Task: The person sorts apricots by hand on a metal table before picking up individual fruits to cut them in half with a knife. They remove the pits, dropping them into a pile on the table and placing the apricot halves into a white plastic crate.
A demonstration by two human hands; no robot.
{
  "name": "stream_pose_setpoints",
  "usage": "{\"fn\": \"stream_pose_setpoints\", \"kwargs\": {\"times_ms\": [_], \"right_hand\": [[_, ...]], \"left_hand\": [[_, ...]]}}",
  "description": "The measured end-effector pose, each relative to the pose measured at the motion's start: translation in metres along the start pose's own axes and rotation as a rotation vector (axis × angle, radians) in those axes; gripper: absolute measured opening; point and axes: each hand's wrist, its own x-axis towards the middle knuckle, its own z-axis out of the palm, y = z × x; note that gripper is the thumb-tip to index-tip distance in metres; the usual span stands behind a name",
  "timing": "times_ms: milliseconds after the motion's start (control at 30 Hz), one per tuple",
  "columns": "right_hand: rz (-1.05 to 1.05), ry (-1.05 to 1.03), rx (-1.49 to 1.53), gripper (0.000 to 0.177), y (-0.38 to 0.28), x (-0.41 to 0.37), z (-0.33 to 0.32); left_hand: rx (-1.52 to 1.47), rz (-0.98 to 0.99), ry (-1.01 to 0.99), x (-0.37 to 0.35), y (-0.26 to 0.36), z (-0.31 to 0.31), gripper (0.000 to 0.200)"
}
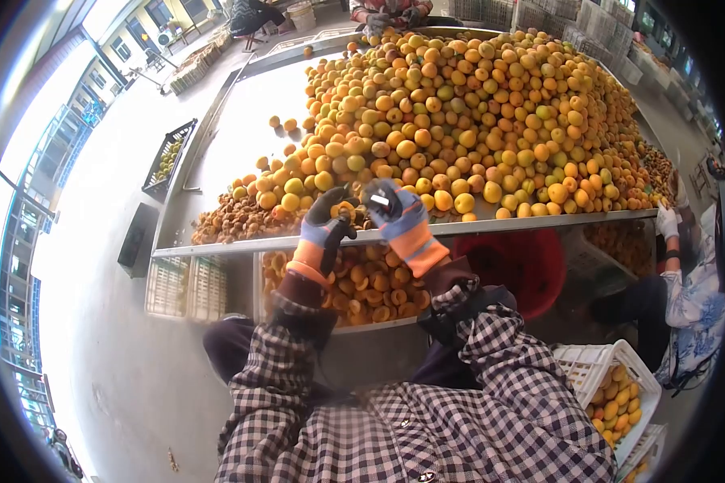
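Opened orange fruit [344, 211] is gripped by left hand [322, 224]; right hand [395, 211]: grip unclear. Whole round yellow-orange fruits [459, 113] are heaped at one o'clock; halves [364, 283], collected at six.

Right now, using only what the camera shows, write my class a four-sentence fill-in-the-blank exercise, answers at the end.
1. The left hand and the right hand both wear ____.
2. An opened fruit is held in the ____ hand.
3. The big heap of fruit lies ____ the table.
4. The round tub below the table's near edge is coloured ____.

Missing words: gloves; left; on; red.
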Motion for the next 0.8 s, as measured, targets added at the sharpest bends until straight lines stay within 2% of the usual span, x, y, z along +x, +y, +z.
{"fn": "stream_pose_setpoints", "kwargs": {"times_ms": [67, 100, 133, 200, 267, 333, 400, 500, 800], "right_hand": [[0.102, 0.092, 0.037, 0.033, 0.017, 0.014, -0.007], [0.148, 0.094, -0.069, 0.037, 0.010, 0.019, -0.016], [0.210, 0.090, -0.068, 0.031, 0.017, 0.023, -0.020], [0.091, 0.263, 0.344, 0.023, 0.007, 0.030, -0.016], [0.333, 0.280, 0.653, 0.018, -0.009, 0.030, -0.025], [0.304, 0.345, 0.676, 0.021, -0.009, 0.032, -0.020], [0.242, 0.340, 0.865, 0.023, -0.016, 0.031, -0.023], [0.183, 0.323, 0.843, 0.025, -0.010, 0.032, -0.022], [0.114, 0.357, 0.754, 0.026, -0.008, 0.029, -0.013]], "left_hand": [[-0.005, 0.030, -0.133, -0.003, 0.001, -0.002, 0.053], [-0.077, 0.014, -0.148, -0.013, 0.012, 0.006, 0.047], [-0.077, 0.009, -0.151, -0.019, 0.016, 0.012, 0.047], [-0.114, -0.055, -0.138, -0.023, 0.016, 0.022, 0.041], [-0.216, -0.101, -0.164, -0.023, 0.006, 0.025, 0.036], [-0.132, -0.088, -0.211, -0.022, -0.004, 0.029, 0.037], [-0.167, -0.099, -0.222, -0.022, -0.012, 0.035, 0.039], [-0.179, -0.056, -0.261, -0.027, -0.010, 0.046, 0.048], [-0.038, -0.071, -0.163, -0.028, -0.004, 0.063, 0.040]]}}
